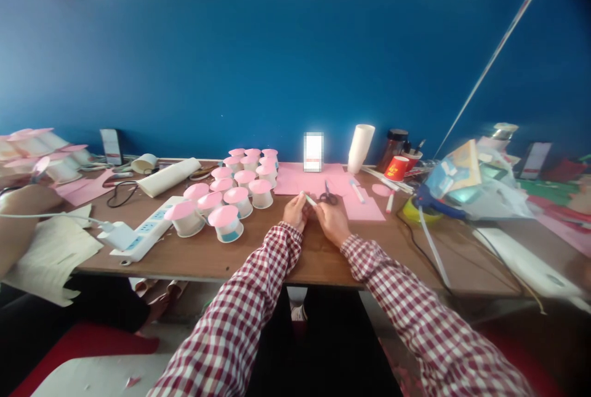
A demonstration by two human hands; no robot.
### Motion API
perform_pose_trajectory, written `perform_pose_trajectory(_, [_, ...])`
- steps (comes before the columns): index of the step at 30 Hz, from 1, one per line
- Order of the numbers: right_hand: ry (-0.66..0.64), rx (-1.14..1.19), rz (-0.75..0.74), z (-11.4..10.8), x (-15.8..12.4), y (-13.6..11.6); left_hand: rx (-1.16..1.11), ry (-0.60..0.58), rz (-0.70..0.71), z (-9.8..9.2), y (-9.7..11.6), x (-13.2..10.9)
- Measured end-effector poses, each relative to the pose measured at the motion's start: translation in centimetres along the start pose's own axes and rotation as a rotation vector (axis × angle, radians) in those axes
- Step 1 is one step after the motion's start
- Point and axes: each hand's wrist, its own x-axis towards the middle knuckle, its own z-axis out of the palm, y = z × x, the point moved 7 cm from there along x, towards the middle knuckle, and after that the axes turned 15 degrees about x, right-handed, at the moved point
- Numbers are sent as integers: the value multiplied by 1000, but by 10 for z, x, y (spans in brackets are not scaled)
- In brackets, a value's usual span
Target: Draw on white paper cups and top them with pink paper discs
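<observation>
My left hand (295, 212) and my right hand (331, 217) meet above the table's front middle. Between their fingertips is a small pale stick-like piece (311, 200), whitish with a hint of green; its kind is too small to make out. Both hands are closed on it. Just beyond my right hand lie dark-handled scissors (328, 195), resting near a pink paper sheet (290, 180). Left of my hands stand several upturned paper cups (229, 234) with pink paper discs (225, 216) on top.
A white power strip (150, 228) lies at the left. Stacked paper cups (361, 148) and a red paper cup (396, 168) stand at the back right. A blue-handled glue gun (434, 201) rests on a yellow-green roll (418, 212). A co-worker's arm (30, 215) reaches in at far left.
</observation>
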Motion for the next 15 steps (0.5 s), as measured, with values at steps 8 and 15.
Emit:
perform_pose_trajectory(8, [-23, -86, 15, 6, -2, 1, 52, 1, -22, 1, -2, 2])
perform_pose_trajectory(15, [-39, -86, 10, 12, 0, 4, 40, -198, -22, 16, -5, -5])
